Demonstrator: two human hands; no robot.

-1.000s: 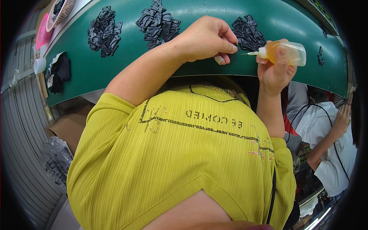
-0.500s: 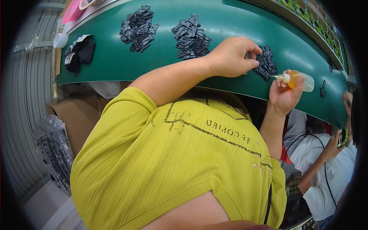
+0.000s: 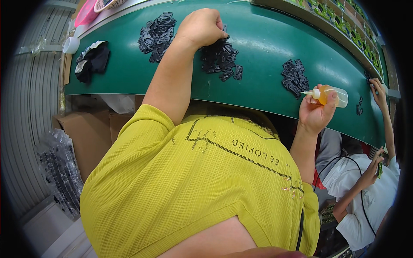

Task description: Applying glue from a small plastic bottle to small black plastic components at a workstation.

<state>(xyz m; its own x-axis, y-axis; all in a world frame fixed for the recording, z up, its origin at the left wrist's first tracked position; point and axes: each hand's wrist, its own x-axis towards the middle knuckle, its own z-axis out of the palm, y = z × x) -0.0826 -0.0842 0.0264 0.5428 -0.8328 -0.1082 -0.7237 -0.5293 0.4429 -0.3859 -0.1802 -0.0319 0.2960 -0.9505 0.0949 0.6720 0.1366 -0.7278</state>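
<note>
Fingers, left: curled into a loose fist on the middle pile (image 3: 220, 58); whether they have pinched a clip cannot be told, since the knuckles hide the tips.
Fingers, right: wrapped closed round the bottle (image 3: 329, 95), thumb along its side, nozzle pointing toward 9 o'clock.
Left hand (image 3: 201, 26): at 12 o'clock, forearm reaching up across the desk (image 3: 258, 38).
Right hand (image 3: 316, 111): at 3 o'clock, at the near edge of the desk, clear of the piles.
Bottle: small, clear, amber liquid inside, white tip; held level, touching nothing but the hand.
Middle pile: black flat clips, heaped loosely under and just beside the left hand.
Left pile (image 3: 157, 31): same clips, at 11 o'clock, untouched.
Right pile (image 3: 294, 77): same clips, at 2 o'clock, near the nozzle but apart from it.
Desk: green, curved by the lens.
Cloth (image 3: 92, 60): black and white, at 10 o'clock on the desk.
Co-worker (image 3: 374, 189): white shirt, at 4 o'clock, one hand raised to the desk's far right edge.
Step in hand: judged to be picking a clip from the middle pile while the bottle waits.
Next move calls for: one clip lifted free of the tangle and brought level with the nozzle, tip steady, light squeeze.
</note>
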